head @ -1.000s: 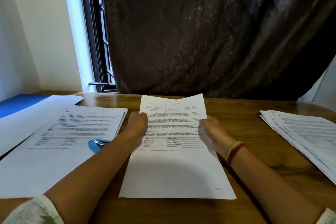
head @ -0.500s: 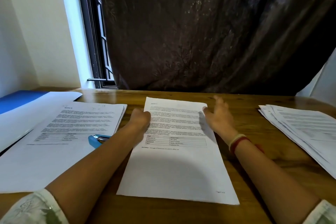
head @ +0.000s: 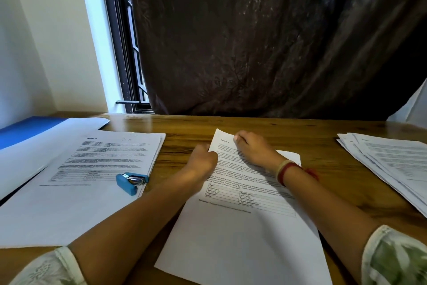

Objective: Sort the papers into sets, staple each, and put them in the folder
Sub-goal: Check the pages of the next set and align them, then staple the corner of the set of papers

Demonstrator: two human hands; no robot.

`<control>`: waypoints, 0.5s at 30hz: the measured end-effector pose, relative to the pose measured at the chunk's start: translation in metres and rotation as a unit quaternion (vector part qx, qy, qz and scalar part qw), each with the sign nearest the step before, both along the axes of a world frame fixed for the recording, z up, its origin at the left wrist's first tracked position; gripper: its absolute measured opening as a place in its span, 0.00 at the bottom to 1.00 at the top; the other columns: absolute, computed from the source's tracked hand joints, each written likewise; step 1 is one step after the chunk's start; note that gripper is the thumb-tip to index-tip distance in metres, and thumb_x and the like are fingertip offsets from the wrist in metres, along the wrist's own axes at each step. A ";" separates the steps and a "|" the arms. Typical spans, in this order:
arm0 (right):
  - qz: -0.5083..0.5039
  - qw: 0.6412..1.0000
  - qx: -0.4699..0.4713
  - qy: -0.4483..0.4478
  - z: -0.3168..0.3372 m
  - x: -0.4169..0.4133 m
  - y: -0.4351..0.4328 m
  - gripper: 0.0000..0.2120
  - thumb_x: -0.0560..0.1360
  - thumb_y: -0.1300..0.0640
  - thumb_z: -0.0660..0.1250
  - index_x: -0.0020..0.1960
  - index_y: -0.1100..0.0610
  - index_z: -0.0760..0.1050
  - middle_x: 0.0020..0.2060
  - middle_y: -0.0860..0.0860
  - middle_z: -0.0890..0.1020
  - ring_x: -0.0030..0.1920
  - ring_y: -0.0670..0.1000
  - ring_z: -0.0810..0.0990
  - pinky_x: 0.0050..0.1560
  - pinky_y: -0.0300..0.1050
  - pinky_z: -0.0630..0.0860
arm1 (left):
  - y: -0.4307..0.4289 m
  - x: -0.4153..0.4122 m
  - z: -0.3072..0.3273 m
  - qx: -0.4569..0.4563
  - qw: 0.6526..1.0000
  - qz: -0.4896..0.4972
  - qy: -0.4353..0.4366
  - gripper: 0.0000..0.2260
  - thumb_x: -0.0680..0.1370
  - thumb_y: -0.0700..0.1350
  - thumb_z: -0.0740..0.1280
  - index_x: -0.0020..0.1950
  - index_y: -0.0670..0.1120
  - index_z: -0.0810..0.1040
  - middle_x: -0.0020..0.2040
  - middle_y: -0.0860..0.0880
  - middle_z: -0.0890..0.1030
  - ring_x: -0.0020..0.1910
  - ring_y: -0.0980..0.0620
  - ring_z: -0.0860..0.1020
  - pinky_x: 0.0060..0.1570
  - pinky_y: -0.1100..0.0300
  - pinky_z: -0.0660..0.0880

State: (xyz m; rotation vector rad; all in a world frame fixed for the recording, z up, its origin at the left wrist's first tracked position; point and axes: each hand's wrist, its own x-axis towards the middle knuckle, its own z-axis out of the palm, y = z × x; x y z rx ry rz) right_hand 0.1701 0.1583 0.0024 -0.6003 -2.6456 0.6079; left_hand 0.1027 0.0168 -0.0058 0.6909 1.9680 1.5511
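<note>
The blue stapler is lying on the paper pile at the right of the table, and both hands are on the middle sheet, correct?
Not quite. The head view shows the blue stapler lying on the left stack, not the right pile. The left hand and right hand are on the middle sheet.

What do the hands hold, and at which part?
Left hand grips the middle papers at their upper left edge; right hand rests on top.
</note>
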 end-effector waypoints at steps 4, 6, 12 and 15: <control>0.000 0.998 -0.045 0.048 0.002 -0.006 0.006 0.07 0.82 0.53 0.59 0.46 0.50 0.72 0.42 0.47 0.77 0.44 0.48 0.75 0.37 0.41 0.68 | 0.001 -0.002 0.000 -0.006 1.000 0.006 -0.005 0.08 0.82 0.39 0.56 0.58 0.44 0.74 0.53 0.45 0.82 0.48 0.46 0.82 0.49 0.51 0.79; 0.002 0.995 -0.073 0.075 0.003 -0.007 0.007 0.09 0.81 0.55 0.61 0.42 0.49 0.73 0.41 0.47 0.78 0.43 0.47 0.76 0.37 0.40 0.68 | 0.000 -0.003 0.001 -0.014 1.000 0.001 -0.005 0.10 0.82 0.39 0.56 0.61 0.42 0.73 0.54 0.45 0.82 0.48 0.46 0.82 0.48 0.52 0.79; 0.014 0.988 -0.105 0.110 0.001 -0.005 0.004 0.11 0.80 0.56 0.63 0.39 0.50 0.74 0.36 0.45 0.77 0.39 0.46 0.75 0.39 0.42 0.70 | -0.006 -0.002 0.011 -0.041 0.999 -0.011 -0.006 0.10 0.83 0.45 0.56 0.55 0.43 0.75 0.49 0.48 0.82 0.42 0.52 0.80 0.35 0.62 0.71; 0.014 0.987 -0.110 0.113 0.001 -0.007 0.001 0.10 0.80 0.57 0.62 0.41 0.52 0.75 0.37 0.46 0.77 0.39 0.46 0.75 0.38 0.41 0.70 | -0.005 -0.004 0.009 -0.047 0.999 0.005 0.005 0.10 0.83 0.44 0.56 0.54 0.43 0.75 0.50 0.46 0.82 0.43 0.50 0.80 0.34 0.62 0.71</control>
